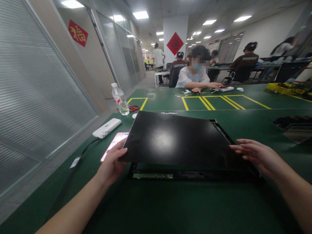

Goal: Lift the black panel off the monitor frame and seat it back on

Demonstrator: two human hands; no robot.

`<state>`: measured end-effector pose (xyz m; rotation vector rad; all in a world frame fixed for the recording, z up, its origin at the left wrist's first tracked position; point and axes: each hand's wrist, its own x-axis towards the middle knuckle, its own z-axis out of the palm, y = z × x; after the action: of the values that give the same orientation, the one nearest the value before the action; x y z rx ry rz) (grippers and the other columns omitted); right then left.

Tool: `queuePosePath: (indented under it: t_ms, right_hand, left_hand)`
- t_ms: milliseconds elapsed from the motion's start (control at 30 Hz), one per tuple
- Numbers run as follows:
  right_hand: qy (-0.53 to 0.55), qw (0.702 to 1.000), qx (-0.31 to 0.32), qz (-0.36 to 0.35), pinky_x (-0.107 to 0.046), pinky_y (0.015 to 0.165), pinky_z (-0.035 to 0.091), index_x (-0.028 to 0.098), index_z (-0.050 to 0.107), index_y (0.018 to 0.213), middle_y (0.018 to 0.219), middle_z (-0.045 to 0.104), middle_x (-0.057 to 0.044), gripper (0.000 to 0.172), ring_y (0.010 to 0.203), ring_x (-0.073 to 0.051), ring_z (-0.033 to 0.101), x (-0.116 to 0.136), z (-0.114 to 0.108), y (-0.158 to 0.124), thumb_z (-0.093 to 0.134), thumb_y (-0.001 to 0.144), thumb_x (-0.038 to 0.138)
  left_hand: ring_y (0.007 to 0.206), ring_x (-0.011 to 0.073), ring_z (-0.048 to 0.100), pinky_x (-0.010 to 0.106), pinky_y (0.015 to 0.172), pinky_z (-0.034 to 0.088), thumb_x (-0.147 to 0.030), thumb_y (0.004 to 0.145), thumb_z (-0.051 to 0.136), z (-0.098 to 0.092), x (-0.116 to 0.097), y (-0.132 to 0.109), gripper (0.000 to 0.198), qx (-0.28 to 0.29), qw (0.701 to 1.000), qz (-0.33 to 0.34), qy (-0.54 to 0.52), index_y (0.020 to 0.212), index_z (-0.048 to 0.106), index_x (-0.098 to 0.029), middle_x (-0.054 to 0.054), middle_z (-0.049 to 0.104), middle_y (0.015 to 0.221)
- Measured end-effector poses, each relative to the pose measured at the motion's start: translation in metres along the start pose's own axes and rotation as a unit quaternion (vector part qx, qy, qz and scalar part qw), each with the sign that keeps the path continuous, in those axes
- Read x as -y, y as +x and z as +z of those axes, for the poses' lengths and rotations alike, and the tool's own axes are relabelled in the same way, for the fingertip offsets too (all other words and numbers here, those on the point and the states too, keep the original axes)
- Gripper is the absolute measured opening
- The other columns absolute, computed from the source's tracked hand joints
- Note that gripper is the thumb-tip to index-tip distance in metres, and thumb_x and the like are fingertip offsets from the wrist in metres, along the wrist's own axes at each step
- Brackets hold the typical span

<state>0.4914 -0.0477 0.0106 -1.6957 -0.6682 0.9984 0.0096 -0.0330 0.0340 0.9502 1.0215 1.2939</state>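
A flat black LCD panel (170, 139) is tilted over a black rectangular frame (202, 175), its left side raised. My left hand (112, 159) grips the panel's left edge between thumb and fingers. At the right edge is my right hand (255, 154), its fingers stretched out and apart, fingertips at or against the panel. The frame lies on the green table (170, 204), and a narrow green circuit board strip (153, 176) shows along its near side. Most of the frame's inside is hidden under the panel.
A phone (115, 144) with a lit screen lies beside my left hand, near a white power bank (107, 127) with a cable. Beyond stand a water bottle (120, 100) and red-handled scissors (134, 108). A person (193, 74) sits across the table.
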Motion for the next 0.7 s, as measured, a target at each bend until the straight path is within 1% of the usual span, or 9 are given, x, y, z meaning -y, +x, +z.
queuePosePath:
  t_ms: [100,233,400,533,700]
  right_hand:
    - [-0.021,1.0,-0.017,-0.005,-0.023,0.043,0.044,0.024,0.067,0.089,0.084,0.082,-0.011,0.021,0.058,-0.017,0.063,0.001,0.0,0.002,0.07,0.069,0.022]
    - [-0.023,0.998,-0.05,-0.012,-0.021,0.04,0.036,0.023,0.066,0.083,0.078,0.08,-0.012,0.019,0.053,-0.015,0.055,0.001,0.002,0.001,0.071,0.065,0.02]
    - [-0.039,0.996,-0.07,-0.024,-0.021,0.039,0.033,0.022,0.067,0.083,0.075,0.079,-0.012,0.021,0.05,-0.013,0.051,-0.002,-0.002,0.005,0.072,0.062,0.022]
    - [-0.055,0.995,-0.077,-0.031,-0.023,0.04,0.034,0.023,0.066,0.08,0.078,0.08,-0.013,0.022,0.049,-0.014,0.052,-0.004,-0.006,0.009,0.073,0.059,0.026]
    - [-0.094,0.991,-0.089,-0.03,-0.025,0.045,0.038,0.022,0.069,0.083,0.079,0.081,-0.012,0.028,0.052,-0.014,0.053,-0.003,-0.005,0.008,0.072,0.057,0.034]
  left_hand:
    - [0.105,0.0321,0.078,0.031,0.078,0.062,-0.03,0.068,0.09,-0.001,0.005,0.0,0.052,0.019,1.0,-0.008,0.006,0.119,0.082,-0.018,0.01,0.084,0.118]
    - [0.109,0.0341,0.078,0.033,0.082,0.064,-0.032,0.07,0.091,-0.001,0.01,0.0,0.05,0.041,0.999,-0.021,0.005,0.118,0.082,-0.02,0.01,0.084,0.12]
    - [0.119,0.037,0.075,0.039,0.093,0.063,-0.03,0.073,0.091,-0.001,0.014,0.001,0.057,0.051,0.997,-0.051,0.001,0.128,0.079,-0.022,0.011,0.082,0.126]
    - [0.121,0.0369,0.075,0.042,0.098,0.062,-0.028,0.077,0.089,-0.001,0.015,0.0,0.063,0.068,0.995,-0.075,0.005,0.138,0.073,-0.022,0.012,0.081,0.129]
    - [0.12,0.0353,0.075,0.04,0.098,0.062,-0.027,0.077,0.09,-0.002,0.018,0.001,0.056,0.069,0.994,-0.089,-0.001,0.132,0.077,-0.023,0.01,0.083,0.125]
